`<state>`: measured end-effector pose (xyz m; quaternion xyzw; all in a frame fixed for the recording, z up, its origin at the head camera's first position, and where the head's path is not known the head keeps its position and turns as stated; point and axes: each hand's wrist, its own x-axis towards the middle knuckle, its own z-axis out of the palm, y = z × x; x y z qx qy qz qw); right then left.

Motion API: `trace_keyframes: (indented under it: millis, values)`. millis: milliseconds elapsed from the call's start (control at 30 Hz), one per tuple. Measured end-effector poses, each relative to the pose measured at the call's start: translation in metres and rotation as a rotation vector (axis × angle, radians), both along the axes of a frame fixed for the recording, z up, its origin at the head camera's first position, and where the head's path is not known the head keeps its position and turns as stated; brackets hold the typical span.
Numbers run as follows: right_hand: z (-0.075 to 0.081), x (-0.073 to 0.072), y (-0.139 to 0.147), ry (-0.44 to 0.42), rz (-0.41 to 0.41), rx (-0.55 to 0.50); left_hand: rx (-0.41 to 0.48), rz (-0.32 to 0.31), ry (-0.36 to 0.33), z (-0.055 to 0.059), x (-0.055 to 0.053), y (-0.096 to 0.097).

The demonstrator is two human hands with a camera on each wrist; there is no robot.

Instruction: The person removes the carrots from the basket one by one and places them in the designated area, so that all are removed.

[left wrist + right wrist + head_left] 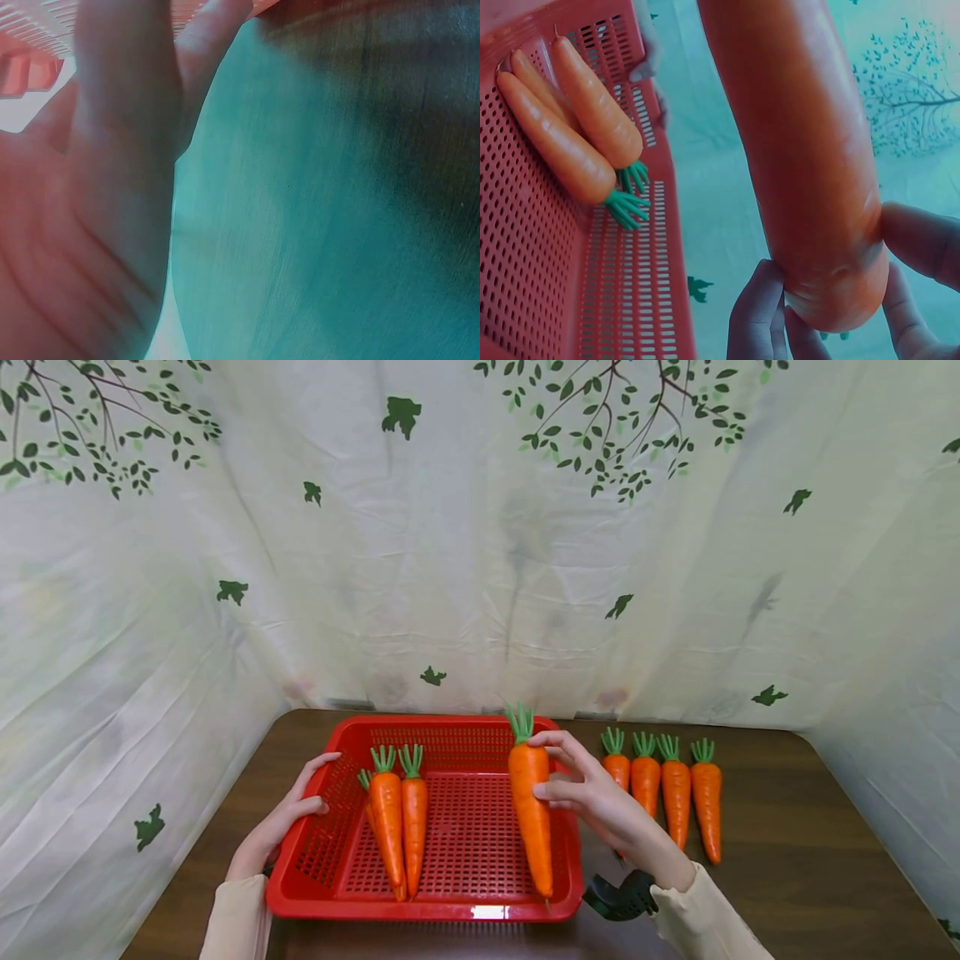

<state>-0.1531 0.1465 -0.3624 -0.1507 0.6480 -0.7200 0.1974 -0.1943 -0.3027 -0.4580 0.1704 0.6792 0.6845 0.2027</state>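
The background and sides are taken up by a pale cloth printed with green leaves and branches, cut off by the edges of the head view. Beneath it a dark wooden table is seen, its near edge left out of the frame. On the table a red perforated basket is set, its floor partly covered at the left by three carrots. The basket's left rim is gripped by the left hand, whose fingers are hooked over the edge; in the left wrist view the hand is shown in shadow, with only a strip of the basket caught at the top. By the right hand a large carrot is pinched near its leafy end, between thumb and fingers, and is held over the right part of the basket, tip toward the near rim; whether the rim is touched by that tip cannot be told. Of the carrots in the basket, two are plainly shown, while the third is mostly hidden behind the leftmost. To the right of the basket, four carrots are lined up on the table, the two nearest the basket partly covered by the right hand. Around the right wrist a black band is worn.
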Motion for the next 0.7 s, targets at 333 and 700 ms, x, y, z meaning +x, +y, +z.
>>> trace_keyframes:
  millis: [333, 700]
  values:
    - [-0.006, 0.01, 0.017, -0.015, -0.03, 0.01, 0.022, -0.012, -0.014, 0.0, 0.0, 0.0]
    - [-0.016, 0.023, 0.043, -0.064, -0.071, 0.0, 0.007, 0.008, -0.009, 0.0, 0.0, 0.0]
